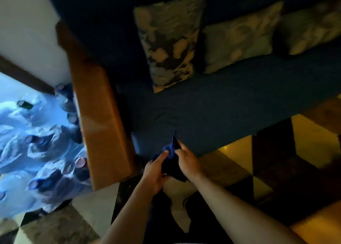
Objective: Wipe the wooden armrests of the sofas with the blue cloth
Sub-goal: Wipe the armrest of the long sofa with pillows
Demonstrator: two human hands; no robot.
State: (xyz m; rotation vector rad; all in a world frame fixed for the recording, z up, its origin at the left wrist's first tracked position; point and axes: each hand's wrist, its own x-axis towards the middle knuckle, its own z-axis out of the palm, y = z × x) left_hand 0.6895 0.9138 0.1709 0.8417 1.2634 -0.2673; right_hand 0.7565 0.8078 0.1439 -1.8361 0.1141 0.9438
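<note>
I hold the dark blue cloth (172, 152) between both hands in front of the sofa's front edge. My left hand (156, 171) grips its lower left part and my right hand (187, 159) pinches its upper right part. The wooden armrest (96, 114) is a long brown slab running from upper left to lower middle, just left of my hands and apart from the cloth. The dark blue sofa seat (212, 103) lies to its right. The picture is blurred.
Three patterned cushions (169, 41) lean against the sofa back. Several large plastic water bottles (46, 144) stand on the floor left of the armrest. The floor has brown and yellow tiles (310, 138). A white wall is at upper left.
</note>
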